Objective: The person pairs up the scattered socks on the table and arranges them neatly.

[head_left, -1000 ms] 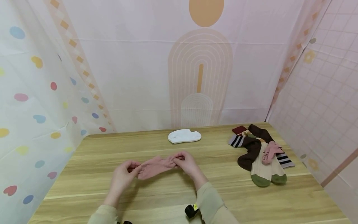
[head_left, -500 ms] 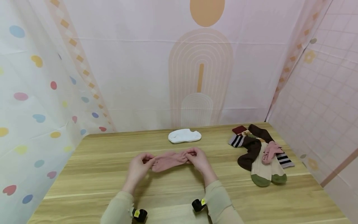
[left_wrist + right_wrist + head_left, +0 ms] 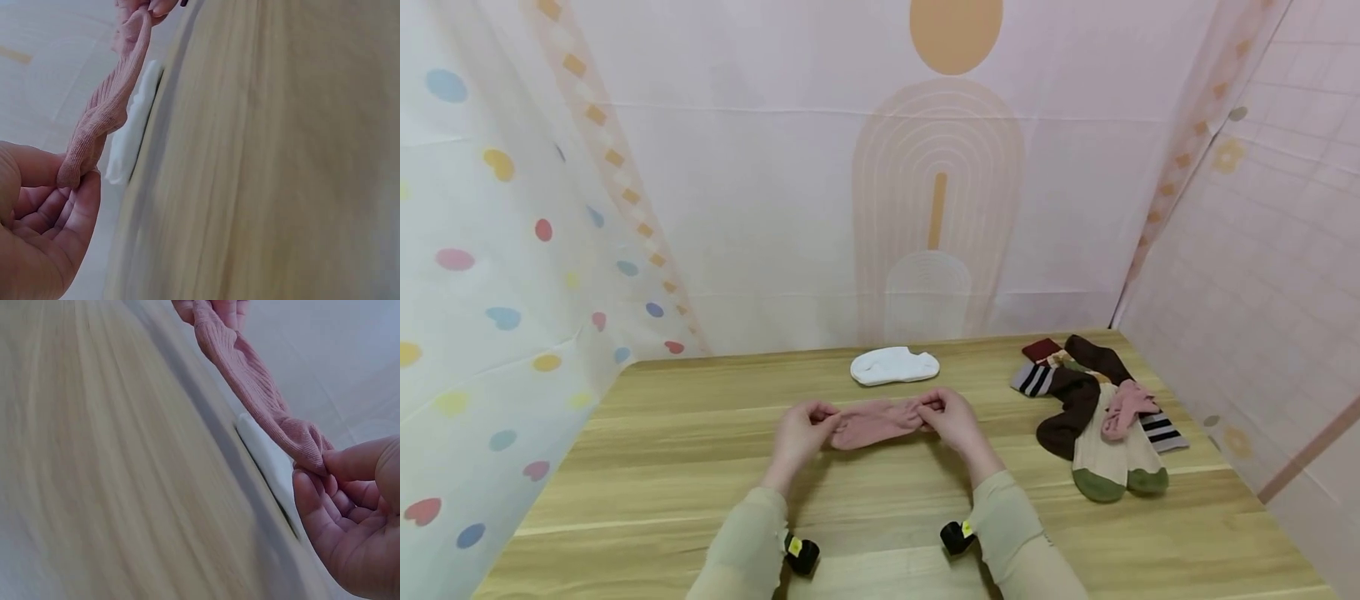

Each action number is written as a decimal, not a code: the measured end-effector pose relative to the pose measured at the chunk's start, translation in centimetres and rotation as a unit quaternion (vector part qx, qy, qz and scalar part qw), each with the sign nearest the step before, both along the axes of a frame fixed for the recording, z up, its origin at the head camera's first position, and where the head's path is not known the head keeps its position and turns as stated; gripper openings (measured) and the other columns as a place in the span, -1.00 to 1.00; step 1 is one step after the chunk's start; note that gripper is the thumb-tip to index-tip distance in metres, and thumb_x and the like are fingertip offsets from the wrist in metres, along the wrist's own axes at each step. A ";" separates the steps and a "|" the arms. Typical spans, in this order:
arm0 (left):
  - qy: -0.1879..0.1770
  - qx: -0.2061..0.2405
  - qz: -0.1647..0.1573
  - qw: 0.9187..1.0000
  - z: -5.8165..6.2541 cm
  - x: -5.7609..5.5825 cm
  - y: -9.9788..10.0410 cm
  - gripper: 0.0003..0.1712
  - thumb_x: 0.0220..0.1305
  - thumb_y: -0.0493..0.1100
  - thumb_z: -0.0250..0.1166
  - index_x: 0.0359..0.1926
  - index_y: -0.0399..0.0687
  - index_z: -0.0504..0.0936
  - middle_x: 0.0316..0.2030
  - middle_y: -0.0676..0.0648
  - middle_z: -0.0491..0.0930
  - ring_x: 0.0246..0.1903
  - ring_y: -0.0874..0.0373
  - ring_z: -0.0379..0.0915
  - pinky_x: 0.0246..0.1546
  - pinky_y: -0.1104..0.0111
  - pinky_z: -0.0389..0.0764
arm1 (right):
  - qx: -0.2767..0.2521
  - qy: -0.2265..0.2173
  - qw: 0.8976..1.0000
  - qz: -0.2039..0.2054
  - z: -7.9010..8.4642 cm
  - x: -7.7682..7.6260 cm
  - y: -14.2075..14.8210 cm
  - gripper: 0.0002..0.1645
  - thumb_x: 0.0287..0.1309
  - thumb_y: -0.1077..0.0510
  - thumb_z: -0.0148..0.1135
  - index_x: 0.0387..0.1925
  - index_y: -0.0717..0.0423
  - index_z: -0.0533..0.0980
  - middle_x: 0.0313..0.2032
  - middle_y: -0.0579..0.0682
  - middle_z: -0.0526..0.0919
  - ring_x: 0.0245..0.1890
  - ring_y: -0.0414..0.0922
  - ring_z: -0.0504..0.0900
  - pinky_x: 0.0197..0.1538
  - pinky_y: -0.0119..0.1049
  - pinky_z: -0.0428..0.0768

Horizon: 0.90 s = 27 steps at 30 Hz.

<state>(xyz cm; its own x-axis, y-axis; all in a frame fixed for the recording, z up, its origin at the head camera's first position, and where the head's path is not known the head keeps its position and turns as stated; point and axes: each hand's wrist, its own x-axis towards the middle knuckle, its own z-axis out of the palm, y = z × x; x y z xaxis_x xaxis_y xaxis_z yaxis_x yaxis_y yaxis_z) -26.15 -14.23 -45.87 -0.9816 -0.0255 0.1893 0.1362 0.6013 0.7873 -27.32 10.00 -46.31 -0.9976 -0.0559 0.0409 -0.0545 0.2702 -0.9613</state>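
Observation:
A ribbed pink sock (image 3: 876, 423) is stretched sideways between both hands, just above the table. My left hand (image 3: 800, 437) pinches its left end between thumb and fingers; in the left wrist view the thumb and fingers of that hand (image 3: 44, 219) meet on the sock's gathered tip. At the other end, my right hand (image 3: 956, 421) pinches the sock, and the right wrist view shows the pink cloth (image 3: 250, 381) bunched at the thumb. Behind the sock lies a white low-cut sock (image 3: 895, 366), flat near the table's back edge.
On the right of the wooden table (image 3: 685, 483) lies a loose pile of socks: brown ones (image 3: 1067, 414) with striped cuffs, cream ones with green toes (image 3: 1099, 485), and a crumpled pink sock (image 3: 1125, 410) on top. Printed cloth (image 3: 775, 208) hangs behind and beside the table.
Both hands have moved right and slightly away from the body, carrying the pink sock towards the white sock. The pile on the right has not moved.

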 end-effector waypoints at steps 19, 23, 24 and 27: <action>-0.001 0.003 -0.010 1.000 -0.2 -3.3 2.7 -0.94 0.05 -0.24 0.36 -0.41 -0.14 0.67 -0.50 0.01 0.58 -0.45 0.17 0.45 -0.43 0.37 0.47 | 0.089 -0.005 0.996 -0.022 -0.1 -1.8 2.5 -0.92 0.14 0.30 0.19 -0.30 0.26 0.50 -0.44 0.05 0.54 -0.48 -0.16 0.55 -0.38 -0.32 0.58; 0.007 -0.010 -0.010 1.000 -0.2 -3.9 3.0 -0.95 0.02 -0.26 0.36 -0.43 -0.13 0.66 -0.52 0.01 0.57 -0.46 0.16 0.44 -0.40 0.33 0.47 | 0.109 -0.006 0.994 -0.019 0.1 -2.5 2.5 -0.91 0.16 0.28 0.18 -0.29 0.26 0.49 -0.43 0.05 0.54 -0.47 -0.15 0.56 -0.38 -0.33 0.58; 0.007 -0.011 -0.010 1.000 -0.2 -4.1 3.1 -0.95 0.02 -0.26 0.36 -0.43 -0.13 0.66 -0.52 0.01 0.57 -0.46 0.16 0.44 -0.40 0.33 0.46 | 0.114 -0.006 0.993 -0.020 0.2 -2.6 2.5 -0.90 0.15 0.28 0.19 -0.30 0.26 0.49 -0.43 0.05 0.54 -0.47 -0.15 0.56 -0.38 -0.33 0.58; 0.002 -0.010 -0.007 1.000 -0.3 -4.6 3.3 -0.96 0.02 -0.26 0.35 -0.43 -0.12 0.67 -0.52 0.02 0.58 -0.44 0.15 0.44 -0.38 0.32 0.46 | 0.120 -0.007 0.992 -0.025 0.4 -2.9 2.4 -0.90 0.14 0.28 0.20 -0.31 0.27 0.49 -0.44 0.05 0.53 -0.48 -0.16 0.56 -0.39 -0.33 0.58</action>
